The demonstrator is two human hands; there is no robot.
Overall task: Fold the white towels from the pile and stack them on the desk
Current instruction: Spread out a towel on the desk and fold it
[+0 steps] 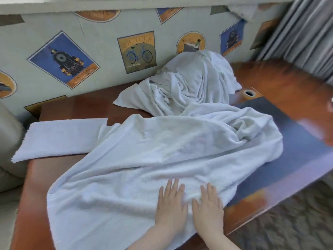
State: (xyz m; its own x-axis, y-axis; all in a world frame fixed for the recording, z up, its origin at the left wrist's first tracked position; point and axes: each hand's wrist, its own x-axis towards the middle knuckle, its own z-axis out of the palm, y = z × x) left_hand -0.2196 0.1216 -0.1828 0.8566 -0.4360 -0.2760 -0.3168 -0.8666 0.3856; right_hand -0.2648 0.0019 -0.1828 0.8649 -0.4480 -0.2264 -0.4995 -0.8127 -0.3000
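1. Hands at the lower centre: left hand [171, 204] and right hand [209, 208] lie side by side, fingers straight, palms pressed flat on the spread towel [144, 159], smoothing it.
2. That towel, thick nubbly terry, sprawls unfolded across the glossy wooden desk [37, 177].
3. At mid-left lies one folded towel [57, 138], a flat rectangle.
4. Rumpled pile [189, 83] at upper centre remains; most of the work appears left.
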